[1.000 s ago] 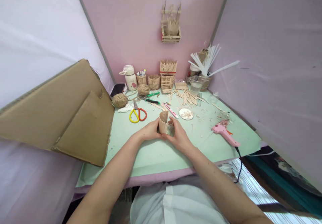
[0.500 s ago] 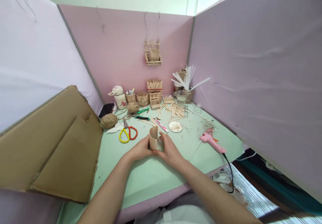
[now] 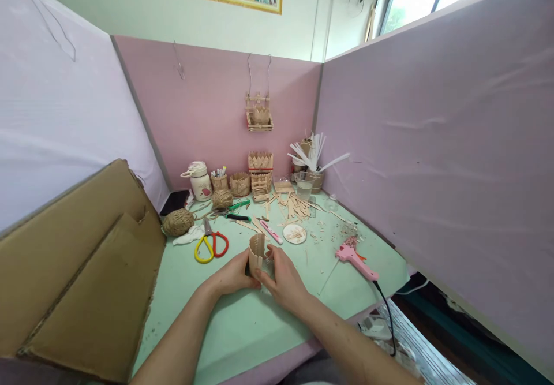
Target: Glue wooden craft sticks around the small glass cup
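Observation:
Between my hands is a small clear cup (image 3: 257, 251), partly covered round its side with upright pieces of wooden craft stick; the right part of its wall is bare. My left hand (image 3: 235, 273) wraps round its left side near the base. My right hand (image 3: 284, 275) grips it from the right, the thumb pressed on the front by the edge of the wood. The fingers behind the cup are partly hidden. Beyond it lie a pink utility knife (image 3: 271, 232) and a white dish (image 3: 295, 234) with wood bits. A pink glue gun (image 3: 357, 261) rests to the right.
Scissors (image 3: 211, 246), twine balls (image 3: 178, 222) and green-handled pliers (image 3: 238, 206) lie to the left. Craft sticks (image 3: 294, 205) are piled behind. A cardboard sheet (image 3: 95, 281) leans on the left. A bottle (image 3: 199, 182) and stick-made holders (image 3: 240, 184) line the back wall.
My view has tilted up, showing more wall and a picture. My right thumb has moved from the cup's base up onto its front, and the cup has turned slightly.

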Demonstrator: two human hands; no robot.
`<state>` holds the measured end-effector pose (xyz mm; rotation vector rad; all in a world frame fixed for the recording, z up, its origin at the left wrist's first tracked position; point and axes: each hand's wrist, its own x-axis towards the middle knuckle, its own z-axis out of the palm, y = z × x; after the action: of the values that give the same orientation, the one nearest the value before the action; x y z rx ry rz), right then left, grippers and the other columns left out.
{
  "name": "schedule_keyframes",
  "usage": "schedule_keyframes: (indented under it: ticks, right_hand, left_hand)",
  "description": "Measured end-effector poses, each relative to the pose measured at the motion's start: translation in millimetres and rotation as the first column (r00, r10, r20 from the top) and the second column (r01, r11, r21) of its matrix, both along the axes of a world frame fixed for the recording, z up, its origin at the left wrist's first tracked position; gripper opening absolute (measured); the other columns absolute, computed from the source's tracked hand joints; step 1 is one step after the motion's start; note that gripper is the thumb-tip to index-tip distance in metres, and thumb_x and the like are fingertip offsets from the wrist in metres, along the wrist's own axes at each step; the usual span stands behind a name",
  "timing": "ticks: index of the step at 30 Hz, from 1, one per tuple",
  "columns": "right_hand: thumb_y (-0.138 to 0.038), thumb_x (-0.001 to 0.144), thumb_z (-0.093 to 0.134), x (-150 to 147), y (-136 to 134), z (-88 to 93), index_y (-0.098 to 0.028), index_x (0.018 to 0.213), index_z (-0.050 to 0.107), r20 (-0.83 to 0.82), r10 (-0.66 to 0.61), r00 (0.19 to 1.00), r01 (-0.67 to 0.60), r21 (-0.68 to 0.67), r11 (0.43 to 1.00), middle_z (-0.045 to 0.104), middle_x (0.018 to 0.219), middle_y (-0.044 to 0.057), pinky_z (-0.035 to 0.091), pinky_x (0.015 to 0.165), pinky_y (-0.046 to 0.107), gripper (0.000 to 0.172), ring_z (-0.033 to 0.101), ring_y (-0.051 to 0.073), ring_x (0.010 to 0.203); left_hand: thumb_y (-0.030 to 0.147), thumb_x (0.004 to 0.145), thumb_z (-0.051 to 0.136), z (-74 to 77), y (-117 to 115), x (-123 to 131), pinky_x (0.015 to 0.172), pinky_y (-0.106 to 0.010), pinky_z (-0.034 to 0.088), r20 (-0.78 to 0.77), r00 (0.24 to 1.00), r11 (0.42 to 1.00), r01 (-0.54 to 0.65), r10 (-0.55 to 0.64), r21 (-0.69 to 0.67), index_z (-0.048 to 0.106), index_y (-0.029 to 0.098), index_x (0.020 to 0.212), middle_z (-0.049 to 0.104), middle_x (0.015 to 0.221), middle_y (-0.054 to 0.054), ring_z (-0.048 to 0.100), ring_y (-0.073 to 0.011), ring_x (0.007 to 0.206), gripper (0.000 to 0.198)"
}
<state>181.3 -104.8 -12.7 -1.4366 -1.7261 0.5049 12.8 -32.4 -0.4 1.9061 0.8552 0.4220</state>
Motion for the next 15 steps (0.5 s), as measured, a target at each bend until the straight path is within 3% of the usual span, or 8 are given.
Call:
schedule_keyframes:
  ticks: [5, 10, 13, 15]
  right_hand:
    - [-0.041, 0.088, 0.056, -3, 0, 4.9, -0.017, 0.123, 0.052, 0.057, -0.069, 0.996, 0.071, -0.032, 0.997, 0.064, 0.116, 0.013, 0.047, 0.091, 0.043, 0.042, 0.060, 0.029, 0.107]
    - [-0.049, 0.093, 0.048, 3, -3, 7.3, -0.015, 0.133, 0.047, 0.093, -0.007, 0.996, 0.013, -0.060, 0.998, 0.060, 0.128, 0.017, 0.045, 0.097, 0.046, 0.053, 0.057, 0.031, 0.118]
    - [-0.054, 0.090, 0.052, 24, -1, 21.6, -0.017, 0.142, 0.041, 0.150, 0.037, 0.988, -0.033, -0.032, 0.999, 0.052, 0.140, 0.018, 0.043, 0.102, 0.047, 0.065, 0.051, 0.031, 0.128]
    - [-0.054, 0.089, 0.054, 44, 7, 38.5, -0.016, 0.140, 0.044, 0.232, 0.010, 0.973, -0.008, -0.010, 1.000, 0.052, 0.140, 0.018, 0.042, 0.104, 0.047, 0.064, 0.050, 0.031, 0.128]
  left_hand:
    - [0.014, 0.056, 0.073, 1.5, -1, -1, 0.083, -0.032, 0.050, -0.009, 1.000, 1.000, -0.016, 0.016, -0.001, 0.054, 0.018, 0.112, 0.065, 0.107, -0.002, 0.060, -0.0239, 0.098, 0.059]
    - [0.016, 0.056, 0.075, 1.8, -2, -1, 0.085, -0.034, 0.049, -0.024, 1.000, 1.000, -0.017, 0.017, 0.019, 0.054, 0.018, 0.113, 0.066, 0.108, -0.003, 0.060, -0.0252, 0.100, 0.061]
    - [0.019, 0.053, 0.078, 0.1, 0, -3, 0.090, -0.036, 0.048, -0.022, 1.000, 0.999, -0.008, 0.009, 0.038, 0.053, 0.018, 0.115, 0.064, 0.115, -0.005, 0.059, -0.0277, 0.107, 0.067]
    - [0.020, 0.052, 0.081, -1.8, 2, -4, 0.096, -0.036, 0.046, -0.017, 1.000, 0.998, 0.000, 0.001, 0.056, 0.049, 0.019, 0.123, 0.061, 0.123, -0.007, 0.056, -0.0291, 0.114, 0.078]
